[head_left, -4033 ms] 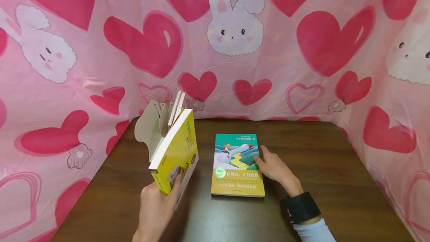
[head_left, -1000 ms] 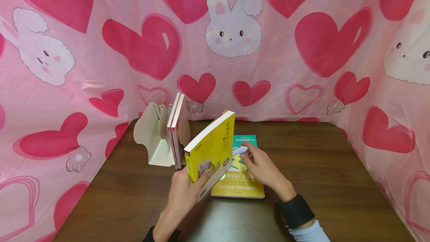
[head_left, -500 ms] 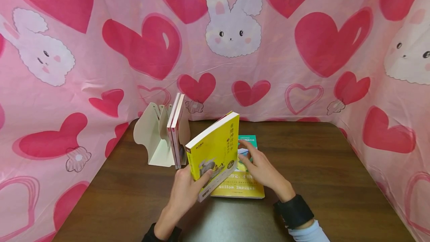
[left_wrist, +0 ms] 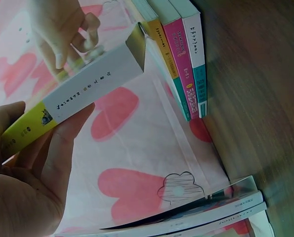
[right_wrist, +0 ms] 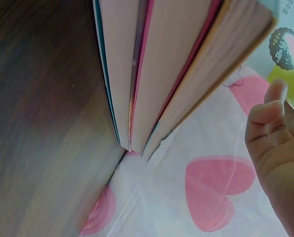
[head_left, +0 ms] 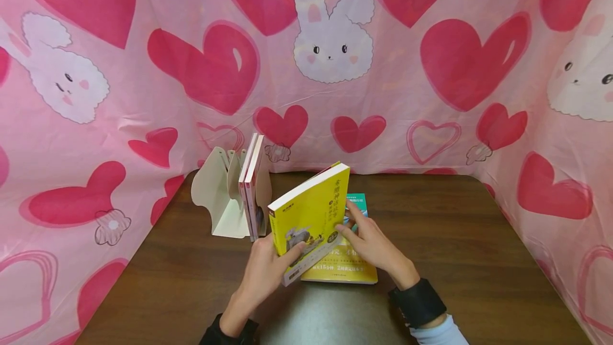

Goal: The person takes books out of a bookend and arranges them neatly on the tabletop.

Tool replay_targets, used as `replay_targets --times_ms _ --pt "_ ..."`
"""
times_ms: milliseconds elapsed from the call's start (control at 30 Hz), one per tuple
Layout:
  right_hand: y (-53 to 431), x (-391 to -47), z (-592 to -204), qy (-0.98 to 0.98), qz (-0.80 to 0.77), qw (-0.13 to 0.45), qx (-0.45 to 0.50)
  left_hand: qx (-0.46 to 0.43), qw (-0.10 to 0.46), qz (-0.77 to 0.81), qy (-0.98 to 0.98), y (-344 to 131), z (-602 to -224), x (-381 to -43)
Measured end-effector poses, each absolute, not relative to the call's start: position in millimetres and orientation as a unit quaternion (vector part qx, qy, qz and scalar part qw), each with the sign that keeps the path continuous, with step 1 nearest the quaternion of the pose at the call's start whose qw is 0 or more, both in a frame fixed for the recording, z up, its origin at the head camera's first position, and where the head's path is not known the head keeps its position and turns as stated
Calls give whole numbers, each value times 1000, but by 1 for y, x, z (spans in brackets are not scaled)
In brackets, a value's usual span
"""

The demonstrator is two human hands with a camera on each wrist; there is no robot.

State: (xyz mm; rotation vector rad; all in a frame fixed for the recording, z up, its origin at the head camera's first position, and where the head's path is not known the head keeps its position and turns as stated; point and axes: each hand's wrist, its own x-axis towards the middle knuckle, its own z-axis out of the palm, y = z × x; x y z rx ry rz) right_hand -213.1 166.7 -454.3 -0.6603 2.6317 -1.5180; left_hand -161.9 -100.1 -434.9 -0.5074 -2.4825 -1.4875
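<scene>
My left hand (head_left: 268,268) grips a thick yellow book (head_left: 311,217) by its spine side, thumb on the front cover and fingers behind. The book is tilted, raised over a stack of books whose top one has a green and yellow cover (head_left: 342,270). My right hand (head_left: 375,241) is at the yellow book's right edge, thumb at the front cover and fingers behind that edge. In the left wrist view, the white and yellow spine (left_wrist: 82,94) of the held book shows. In the right wrist view, the fingers (right_wrist: 270,116) of my right hand are bent by the cover.
A cream book rack (head_left: 230,222) stands at the left rear of the brown table (head_left: 450,217), with two slim books (head_left: 251,190) upright in it. The stack's pink middle book (left_wrist: 180,47) shows from the side. A pink heart-print cloth (head_left: 402,95) hangs around the table.
The left hand has brought the yellow book from beside the rack rightward over the stack. The right hand has shifted from the stack's right edge to the yellow book's edge.
</scene>
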Motion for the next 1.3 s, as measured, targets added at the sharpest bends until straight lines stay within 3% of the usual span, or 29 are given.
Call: replay_targets --times_ms 400,600,1300 --pt "167 -211 -453 843 -489 -8 -225 -199 49 -534 -820 -103 -438 -173" --pt "166 -210 -456 828 -512 9 -228 -189 43 -558 -807 -103 -440 -176" --pt "171 -210 -451 818 -531 45 -215 -91 82 -600 -791 -93 -436 -185"
